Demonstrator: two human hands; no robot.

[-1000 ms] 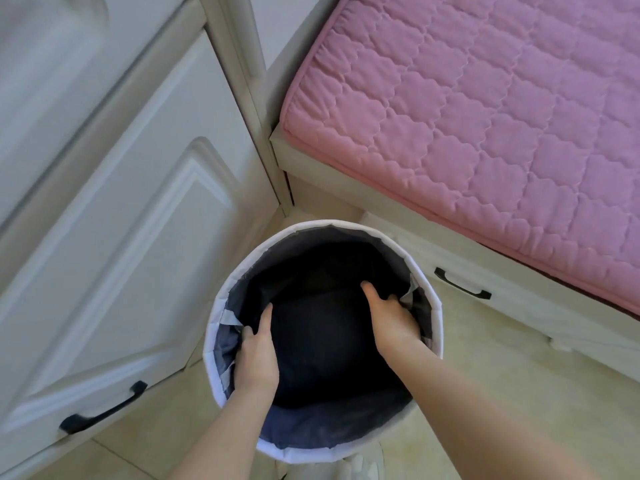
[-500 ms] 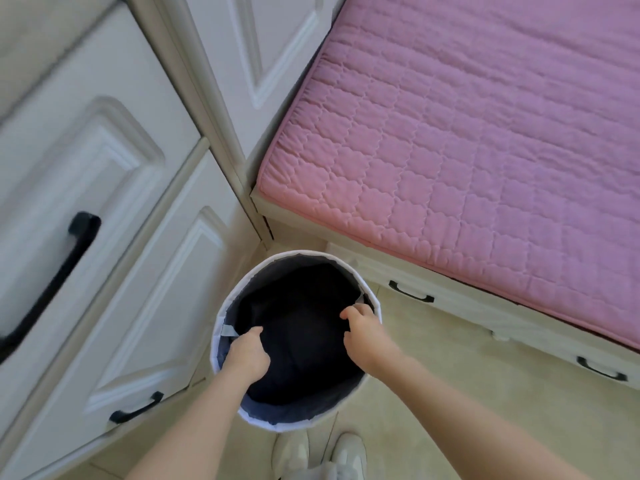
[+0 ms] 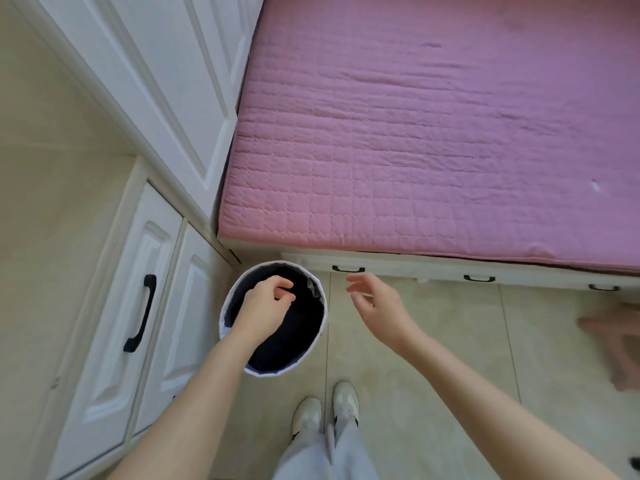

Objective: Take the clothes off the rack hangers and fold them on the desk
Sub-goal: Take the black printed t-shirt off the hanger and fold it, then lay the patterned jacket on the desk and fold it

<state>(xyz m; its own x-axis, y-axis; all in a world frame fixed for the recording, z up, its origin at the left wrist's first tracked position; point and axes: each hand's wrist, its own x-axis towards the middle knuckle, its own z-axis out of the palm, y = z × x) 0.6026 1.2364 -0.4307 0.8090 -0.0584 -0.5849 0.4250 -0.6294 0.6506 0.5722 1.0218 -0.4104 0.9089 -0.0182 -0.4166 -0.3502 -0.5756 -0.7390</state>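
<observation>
I've pulled both hands up out of the basket point(image 3: 323, 327), left hand point(image 3: 265, 304) loosely curled and empty, right hand point(image 3: 375, 303) spread, so clothes stay inside.

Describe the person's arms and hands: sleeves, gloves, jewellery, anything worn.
Both forearms are bare right up to the frame's bottom edge; no sleeve shows. The left hand and right hand wear no gloves, and no watch, bracelet or ring is visible. Nails look short and unpainted, though blurred.
</observation>
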